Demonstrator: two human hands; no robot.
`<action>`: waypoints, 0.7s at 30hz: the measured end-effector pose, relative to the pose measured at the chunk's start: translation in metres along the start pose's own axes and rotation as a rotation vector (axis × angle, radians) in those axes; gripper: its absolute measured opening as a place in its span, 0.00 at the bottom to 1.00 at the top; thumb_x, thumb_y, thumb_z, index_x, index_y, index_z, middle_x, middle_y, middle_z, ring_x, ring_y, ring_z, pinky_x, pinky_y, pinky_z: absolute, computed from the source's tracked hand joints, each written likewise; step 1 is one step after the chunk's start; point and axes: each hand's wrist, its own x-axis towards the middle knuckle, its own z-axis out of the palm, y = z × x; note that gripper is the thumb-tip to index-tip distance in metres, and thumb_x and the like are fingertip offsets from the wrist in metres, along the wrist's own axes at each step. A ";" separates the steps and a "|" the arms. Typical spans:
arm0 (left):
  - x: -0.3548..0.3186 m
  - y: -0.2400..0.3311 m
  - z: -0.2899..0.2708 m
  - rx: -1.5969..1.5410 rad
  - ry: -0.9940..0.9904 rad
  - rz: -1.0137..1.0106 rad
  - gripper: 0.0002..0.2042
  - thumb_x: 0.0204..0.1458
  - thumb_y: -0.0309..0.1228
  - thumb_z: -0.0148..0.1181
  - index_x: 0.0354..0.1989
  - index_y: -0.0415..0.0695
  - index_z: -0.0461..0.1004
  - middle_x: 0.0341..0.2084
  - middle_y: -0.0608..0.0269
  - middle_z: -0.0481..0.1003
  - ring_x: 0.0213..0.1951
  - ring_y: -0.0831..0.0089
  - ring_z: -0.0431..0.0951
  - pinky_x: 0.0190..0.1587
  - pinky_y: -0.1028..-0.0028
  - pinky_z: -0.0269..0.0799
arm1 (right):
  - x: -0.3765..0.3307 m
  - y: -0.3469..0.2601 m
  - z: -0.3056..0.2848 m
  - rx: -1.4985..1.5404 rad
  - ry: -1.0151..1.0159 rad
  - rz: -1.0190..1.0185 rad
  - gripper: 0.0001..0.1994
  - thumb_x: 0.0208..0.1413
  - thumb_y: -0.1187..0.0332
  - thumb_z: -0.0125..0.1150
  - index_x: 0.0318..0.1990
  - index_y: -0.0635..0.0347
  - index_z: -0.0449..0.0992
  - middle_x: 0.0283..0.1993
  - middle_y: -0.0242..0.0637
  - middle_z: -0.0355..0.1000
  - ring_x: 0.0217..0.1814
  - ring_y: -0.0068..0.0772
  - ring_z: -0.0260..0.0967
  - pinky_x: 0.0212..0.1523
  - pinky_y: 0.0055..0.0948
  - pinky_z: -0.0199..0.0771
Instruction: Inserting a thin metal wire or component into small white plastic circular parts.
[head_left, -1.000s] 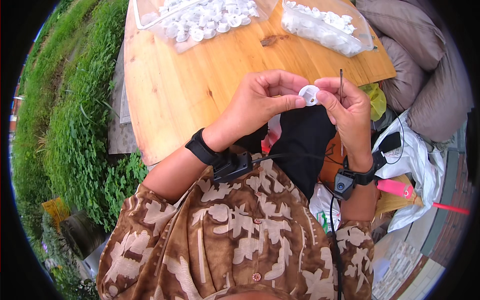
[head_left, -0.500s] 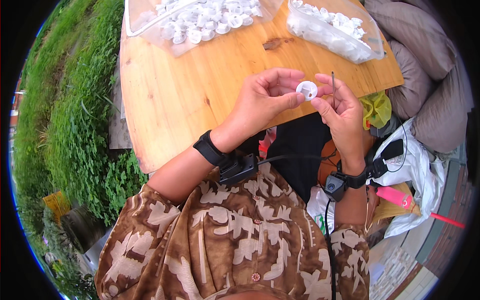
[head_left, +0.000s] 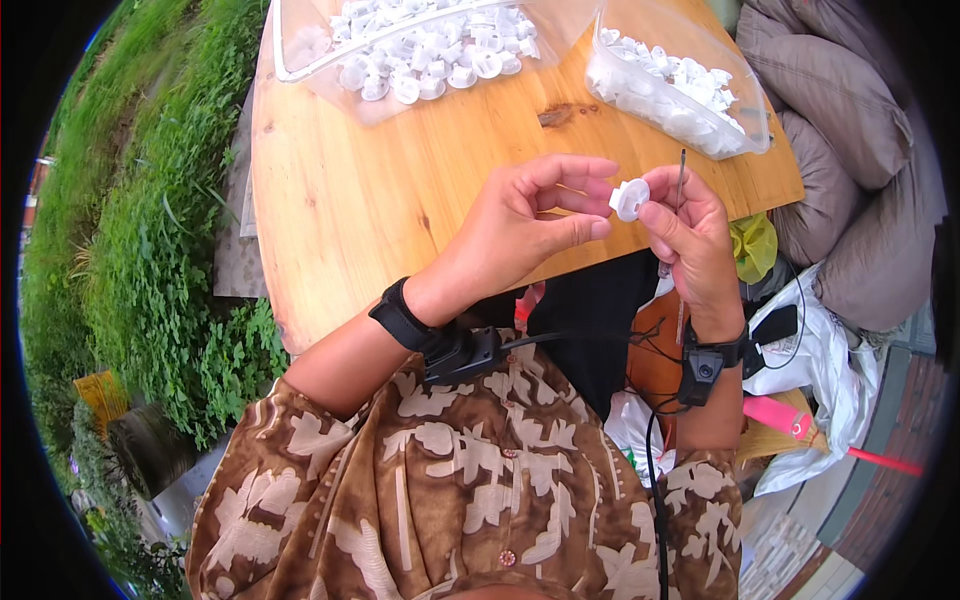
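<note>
A small white round plastic part [head_left: 630, 200] is pinched between the thumb and forefinger of my right hand [head_left: 690, 225], above the table's near edge. The same hand also holds a thin metal tool [head_left: 682, 172], its slim shaft pointing up past the fingers; its lower part is mostly hidden by the palm. Just left of the part, my left hand [head_left: 535, 215] has its thumb and fingers apart. Its fingertips are very close to the part's left side, and I cannot tell whether they touch it.
On the wooden table [head_left: 400, 200], a clear plastic tub [head_left: 365, 110] of similar white parts stands far left, another clear tub [head_left: 690, 130] far right. Grey-brown padded fabric [head_left: 840, 150] and a yellow bag [head_left: 755, 245] lie right. A black cable [head_left: 655, 470] hangs before me.
The white part has passed from between both hands into my right hand's pinch and has turned. My left thumb and fingers have come away from it.
</note>
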 end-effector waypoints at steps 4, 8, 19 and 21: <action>-0.008 -0.009 -0.012 0.016 0.051 -0.035 0.20 0.53 0.23 0.60 0.55 0.42 0.68 0.45 0.62 0.74 0.47 0.75 0.75 0.51 0.76 0.72 | 0.025 -0.039 -0.002 -0.194 -0.053 -0.066 0.09 0.54 0.74 0.62 0.42 0.61 0.73 0.31 0.26 0.72 0.19 0.06 0.55 0.17 0.09 0.51; -0.020 -0.023 -0.013 0.007 0.062 -0.073 0.20 0.55 0.26 0.59 0.57 0.43 0.66 0.47 0.63 0.72 0.48 0.75 0.74 0.51 0.76 0.69 | 0.100 -0.102 0.004 -0.328 -0.179 -0.315 0.10 0.53 0.72 0.61 0.42 0.62 0.74 0.31 0.29 0.74 0.18 0.08 0.55 0.17 0.11 0.52; -0.012 -0.004 -0.026 -0.076 0.088 -0.139 0.25 0.57 0.32 0.58 0.62 0.44 0.60 0.52 0.60 0.67 0.52 0.73 0.71 0.53 0.73 0.68 | 0.190 -0.080 -0.071 -1.377 -0.009 -0.125 0.08 0.43 0.68 0.61 0.30 0.63 0.79 0.27 0.45 0.75 0.32 0.33 0.75 0.36 0.30 0.72; 0.004 0.001 -0.035 0.001 0.059 -0.077 0.25 0.56 0.33 0.58 0.62 0.44 0.60 0.52 0.60 0.67 0.51 0.73 0.70 0.54 0.73 0.68 | 0.186 -0.057 -0.093 -1.452 0.048 -0.144 0.10 0.43 0.71 0.62 0.35 0.66 0.79 0.30 0.42 0.76 0.35 0.30 0.74 0.38 0.28 0.71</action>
